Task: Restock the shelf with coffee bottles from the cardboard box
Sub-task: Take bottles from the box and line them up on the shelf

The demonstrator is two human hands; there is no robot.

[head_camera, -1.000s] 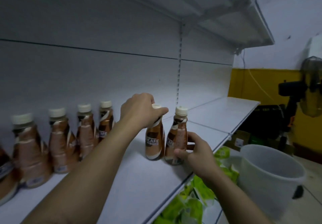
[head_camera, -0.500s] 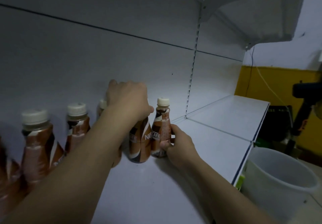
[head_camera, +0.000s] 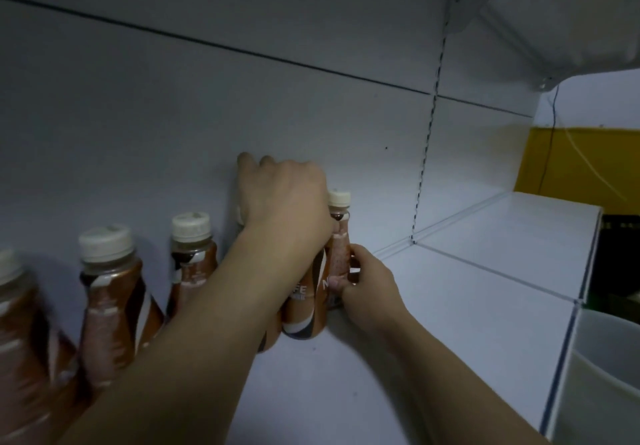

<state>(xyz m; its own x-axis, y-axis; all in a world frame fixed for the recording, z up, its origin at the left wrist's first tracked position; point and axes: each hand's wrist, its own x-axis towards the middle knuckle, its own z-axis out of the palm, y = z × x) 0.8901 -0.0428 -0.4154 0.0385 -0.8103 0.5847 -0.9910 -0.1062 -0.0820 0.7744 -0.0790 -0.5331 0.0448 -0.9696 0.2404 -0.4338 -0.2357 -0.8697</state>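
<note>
On the white shelf (head_camera: 450, 306), near its back edge, the left hand (head_camera: 284, 198) gripped one coffee bottle (head_camera: 303, 309) from above. The right hand (head_camera: 367, 282) clasped the second bottle (head_camera: 339, 236), touching it. Other bottles (head_camera: 110, 288) lined the left end; a yellow wall (head_camera: 571, 160) and a white bucket (head_camera: 606, 375) lay beyond the right end.

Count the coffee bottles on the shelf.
6. Three bottles stand along the left; a fourth bottle hides behind the left hand, which grips the fifth bottle; the right hand holds the sixth bottle. Others may be out of frame.

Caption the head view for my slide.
Left hand grips the left bottle, right hand the right bottle, upright on the white shelf beside the stocked row.
</note>
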